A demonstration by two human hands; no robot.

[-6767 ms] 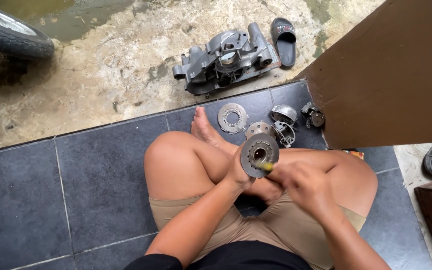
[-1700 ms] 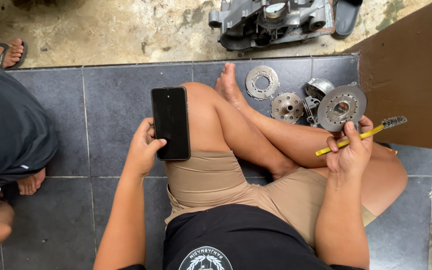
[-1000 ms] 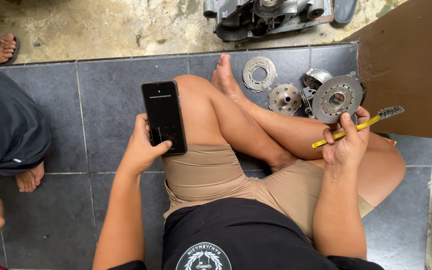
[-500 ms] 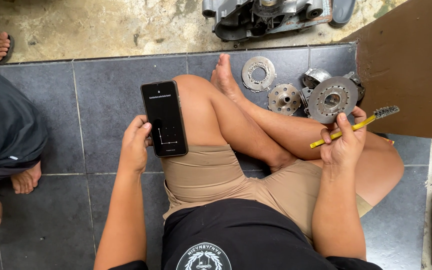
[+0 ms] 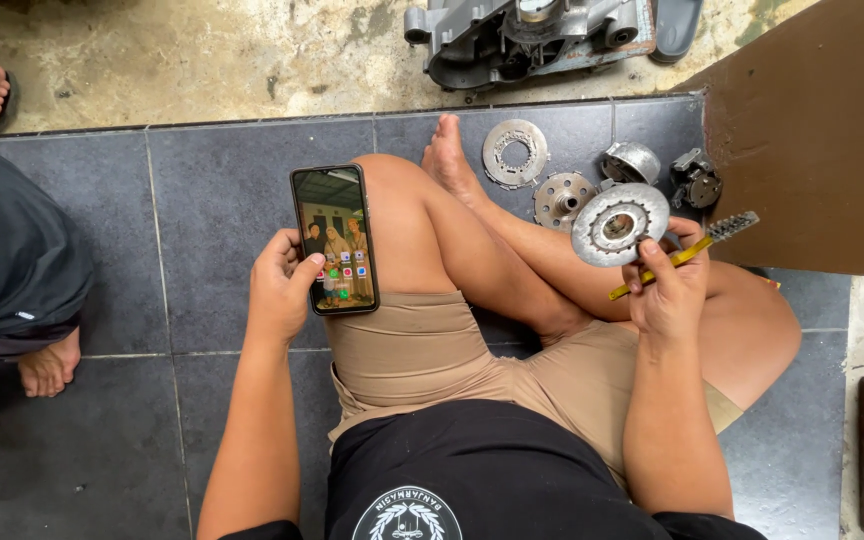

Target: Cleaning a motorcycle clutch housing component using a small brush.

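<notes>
You sit cross-legged on grey floor tiles (image 5: 202, 200). Your left hand (image 5: 282, 285) grips a black phone (image 5: 334, 240) with its screen lit, thumb on the glass. Your right hand (image 5: 667, 290) holds two things at once — a round toothed metal disc (image 5: 619, 223) and a yellow-handled brush (image 5: 682, 255). Beyond your foot lie a flat metal ring (image 5: 515, 152) and a smaller hub (image 5: 564, 198); farther off sits a grey engine casing (image 5: 527, 35). At the left another person's bare foot (image 5: 49, 365) rests on the tiles.

Engine casing (image 5: 527, 40) cut off by top edge; bystander (image 5: 7, 270) partly out left.
</notes>
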